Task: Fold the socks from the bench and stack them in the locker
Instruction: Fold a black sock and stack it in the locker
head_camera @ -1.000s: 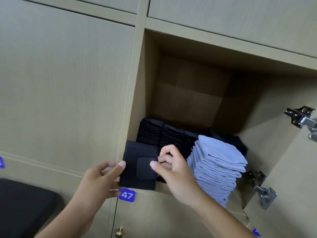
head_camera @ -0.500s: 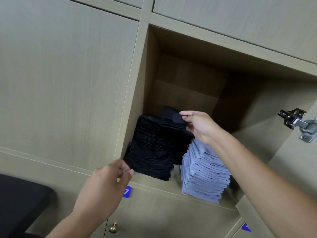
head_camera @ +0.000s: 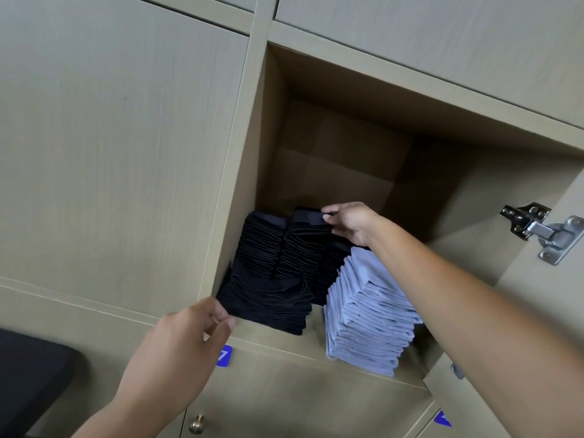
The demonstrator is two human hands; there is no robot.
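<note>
Right hand (head_camera: pixel 349 221) pinches a folded black sock (head_camera: pixel 308 216) atop the rear black stack (head_camera: pixel 300 248) in the locker (head_camera: pixel 271 128), at 12 o'clock. Left hand (head_camera: pixel 189 339) hovers, fingers relaxed. Soft, light; best gripped at its folded edge.

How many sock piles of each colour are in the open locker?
Black piles: 4, front, back left, back middle, a partly hidden one
Light blue piles: 1
Total: 5
</note>
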